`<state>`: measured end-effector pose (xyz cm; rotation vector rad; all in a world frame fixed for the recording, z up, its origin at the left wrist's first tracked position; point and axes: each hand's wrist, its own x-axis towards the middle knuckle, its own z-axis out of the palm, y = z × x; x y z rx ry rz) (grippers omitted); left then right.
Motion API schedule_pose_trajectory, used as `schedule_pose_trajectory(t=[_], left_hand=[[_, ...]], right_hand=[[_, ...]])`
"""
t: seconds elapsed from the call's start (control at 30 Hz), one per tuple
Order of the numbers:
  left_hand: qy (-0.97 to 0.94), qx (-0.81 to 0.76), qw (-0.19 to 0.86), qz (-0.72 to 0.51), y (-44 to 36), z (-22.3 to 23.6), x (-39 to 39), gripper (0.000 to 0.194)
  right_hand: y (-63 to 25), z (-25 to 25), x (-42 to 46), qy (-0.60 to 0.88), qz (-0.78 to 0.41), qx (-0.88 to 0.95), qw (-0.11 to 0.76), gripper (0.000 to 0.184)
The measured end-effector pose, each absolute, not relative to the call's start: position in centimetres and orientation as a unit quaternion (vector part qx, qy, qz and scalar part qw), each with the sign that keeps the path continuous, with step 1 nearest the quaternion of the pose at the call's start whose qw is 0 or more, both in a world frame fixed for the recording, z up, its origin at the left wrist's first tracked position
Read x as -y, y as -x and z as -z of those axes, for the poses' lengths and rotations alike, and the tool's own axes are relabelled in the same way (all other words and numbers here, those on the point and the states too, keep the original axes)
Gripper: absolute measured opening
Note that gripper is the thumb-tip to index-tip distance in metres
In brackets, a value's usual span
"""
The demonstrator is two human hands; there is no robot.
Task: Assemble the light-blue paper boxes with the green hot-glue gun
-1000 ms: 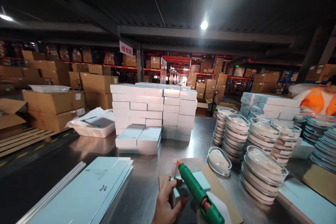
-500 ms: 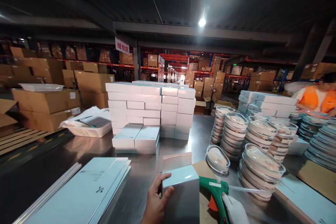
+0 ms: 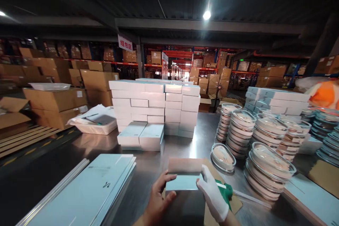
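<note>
A light-blue box (image 3: 184,183) stands in front of me at the table's lower middle, a pale flap (image 3: 188,165) raised on its far side. My bare left hand (image 3: 158,195) grips the box's left edge, thumb and fingers on either side of the near corner. On the opposite edge, my right hand (image 3: 213,196), in a white glove with a fingertip bare, is closed on the box. Partly behind the glove, a green glue gun (image 3: 225,191) with a clear glue stick lies on brown cardboard (image 3: 237,205). The box's lower part runs out of view.
Flat light-blue box sheets (image 3: 87,187) lie at left. White boxes (image 3: 153,104) are stacked ahead, beside a white basket (image 3: 102,128). Stacks of clear round containers (image 3: 270,174) stand at right, near a single container (image 3: 223,158). A person in an orange vest (image 3: 327,93) is far right.
My right hand has let go of the glue gun, which now lies on the cardboard, and has taken hold of the box's right side. My left hand keeps its grip.
</note>
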<state>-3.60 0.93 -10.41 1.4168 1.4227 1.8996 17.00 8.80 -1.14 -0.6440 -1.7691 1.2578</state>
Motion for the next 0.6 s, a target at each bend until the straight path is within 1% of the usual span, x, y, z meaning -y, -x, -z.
schedule_pose_trajectory(t=[0.03,0.1,0.13,0.17,0.2,0.23,0.3,0.33,0.43,0.5,0.6], left_hand=[[-0.512,-0.489,0.182,-0.682,3.6,10.6,-1.0,0.06],[-0.522,-0.437,0.174,-0.711,3.5,10.5,-1.1,0.047],[-0.522,-0.411,0.172,-0.727,3.4,10.4,-1.2,0.043],[-0.52,-0.389,0.171,-0.741,3.3,10.1,-1.3,0.041],[-0.521,-0.374,0.169,-0.749,3.2,9.7,-1.3,0.042],[-0.527,-0.366,0.166,-0.749,3.3,9.2,-1.3,0.044],[-0.565,-0.356,0.163,-0.726,3.7,8.0,-1.2,0.045],[-0.592,-0.351,0.165,-0.706,4.0,7.3,-1.0,0.042],[-0.663,-0.339,0.183,-0.642,4.7,5.1,-0.4,0.034],[-0.681,-0.332,0.189,-0.624,4.9,4.3,-0.1,0.031],[-0.688,-0.326,0.188,-0.621,4.8,4.6,0.0,0.022]], right_hand=[[-17.2,0.9,-8.9,0.237,-0.507,0.715,0.418,0.039],[-17.9,1.3,-9.5,0.203,-0.5,0.739,0.403,0.051],[-18.3,1.8,-9.8,0.194,-0.487,0.753,0.398,0.056],[-18.7,2.5,-10.2,0.19,-0.468,0.765,0.399,0.057],[-19.1,3.3,-10.5,0.189,-0.447,0.775,0.405,0.055],[-19.5,4.1,-10.6,0.186,-0.429,0.783,0.411,0.048],[-20.0,5.1,-10.6,0.165,-0.422,0.79,0.413,0.028],[-20.2,5.3,-10.4,0.149,-0.426,0.795,0.406,0.024],[-20.3,4.8,-9.7,0.129,-0.411,0.817,0.383,0.024],[-20.1,4.2,-9.3,0.132,-0.389,0.827,0.383,0.024],[-19.9,4.3,-9.2,0.133,-0.399,0.816,0.396,0.024]])
